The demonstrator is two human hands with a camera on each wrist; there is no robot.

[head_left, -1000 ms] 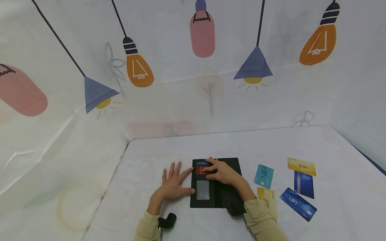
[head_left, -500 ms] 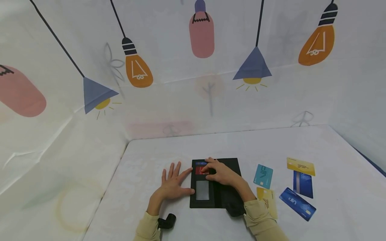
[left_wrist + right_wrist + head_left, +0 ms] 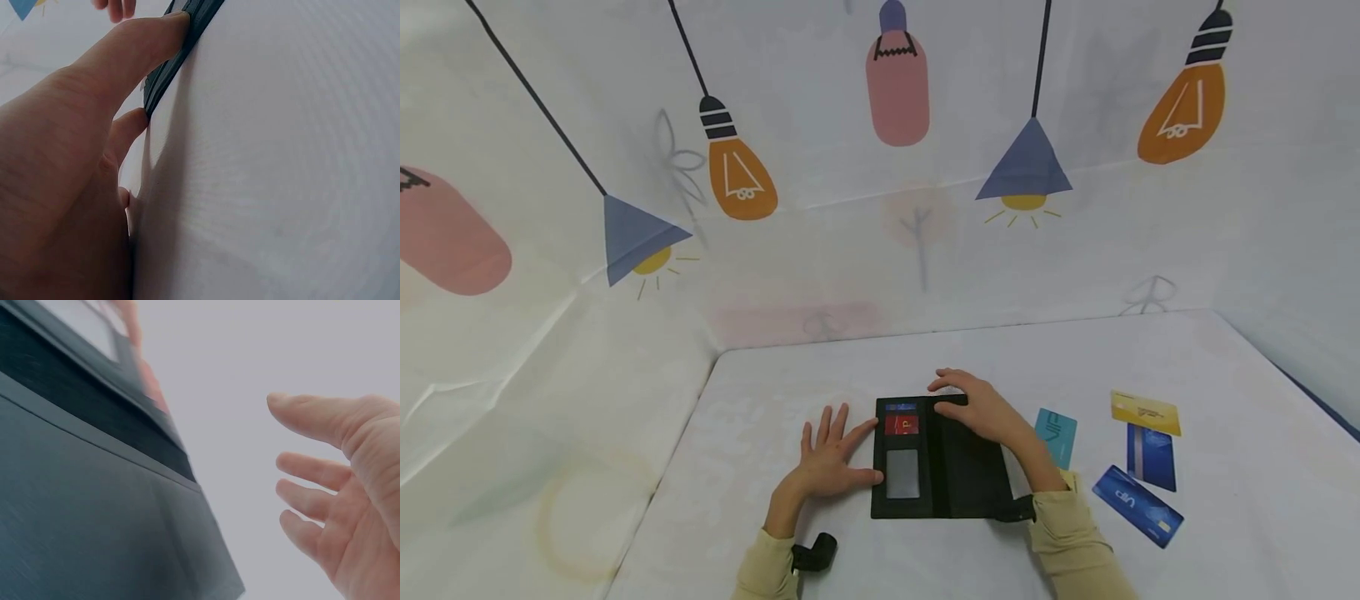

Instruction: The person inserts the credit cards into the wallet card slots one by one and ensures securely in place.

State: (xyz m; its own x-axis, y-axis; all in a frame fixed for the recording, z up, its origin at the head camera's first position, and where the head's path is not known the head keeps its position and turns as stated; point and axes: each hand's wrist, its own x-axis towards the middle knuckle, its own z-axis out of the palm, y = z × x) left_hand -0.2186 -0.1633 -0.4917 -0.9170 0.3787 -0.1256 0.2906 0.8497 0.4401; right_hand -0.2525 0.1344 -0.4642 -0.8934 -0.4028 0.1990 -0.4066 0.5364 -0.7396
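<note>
A black card wallet (image 3: 973,475) lies spread flat on the white table, with a clear window (image 3: 903,473) on its left half. Above that window a red card (image 3: 896,425) and a blue card (image 3: 901,407) show in slots. My left hand (image 3: 831,467) has its fingers spread, thumb and forefinger touching the wallet's left edge. In the left wrist view the thumb (image 3: 140,47) presses at the wallet's rim. Over the upper part of the right half hovers my right hand (image 3: 983,410), holding nothing. Its fingers appear apart from the wallet in the right wrist view.
To the right lie a teal card (image 3: 1056,435), a yellow card (image 3: 1146,412), a striped blue card (image 3: 1151,457) and a blue VIP card (image 3: 1138,505). My right sleeve (image 3: 1071,533) covers most of another yellow card. Behind the table hangs a patterned white cloth (image 3: 820,275).
My right hand has left the red card in its slot and moved up and right over the wallet's right half. The left hand keeps its place at the wallet's edge.
</note>
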